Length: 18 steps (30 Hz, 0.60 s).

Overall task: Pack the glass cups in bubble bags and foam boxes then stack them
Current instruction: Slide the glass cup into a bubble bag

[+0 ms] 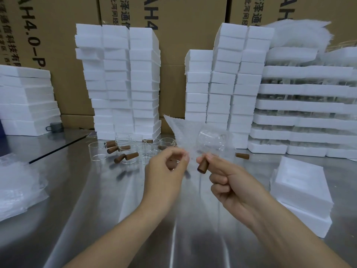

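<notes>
The left hand (166,167) is pinching the bubble bag (181,130) while the right hand (229,184) is pinching the glass cup (211,141) (blurred, inside the bag) by its brown handle (202,167); loose cups (123,149) are standing just behind.

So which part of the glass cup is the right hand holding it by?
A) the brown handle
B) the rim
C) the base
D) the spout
A: the right hand pinches the brown handle of the glass cup, while the left hand pinches the bubble bag.
</notes>
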Each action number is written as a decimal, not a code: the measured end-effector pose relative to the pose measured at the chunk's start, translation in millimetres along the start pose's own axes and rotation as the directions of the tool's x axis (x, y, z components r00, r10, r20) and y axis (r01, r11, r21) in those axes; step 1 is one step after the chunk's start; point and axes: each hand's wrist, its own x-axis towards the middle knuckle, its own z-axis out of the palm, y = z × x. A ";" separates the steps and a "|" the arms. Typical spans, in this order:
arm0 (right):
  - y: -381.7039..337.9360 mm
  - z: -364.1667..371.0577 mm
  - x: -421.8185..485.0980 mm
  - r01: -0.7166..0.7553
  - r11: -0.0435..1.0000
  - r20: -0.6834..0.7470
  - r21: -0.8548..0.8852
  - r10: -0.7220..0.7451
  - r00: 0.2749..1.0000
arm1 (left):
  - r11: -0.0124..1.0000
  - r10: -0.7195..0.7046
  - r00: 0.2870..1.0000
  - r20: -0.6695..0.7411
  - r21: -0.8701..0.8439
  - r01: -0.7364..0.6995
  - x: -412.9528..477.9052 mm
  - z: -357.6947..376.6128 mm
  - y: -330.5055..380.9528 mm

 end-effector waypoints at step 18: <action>7.1 -0.1 -3.3 0.077 0.933 -0.233 -0.351 -0.167 0.958 | 0.825 0.420 0.901 0.108 0.367 -0.429 -5.8 -2.7 13.0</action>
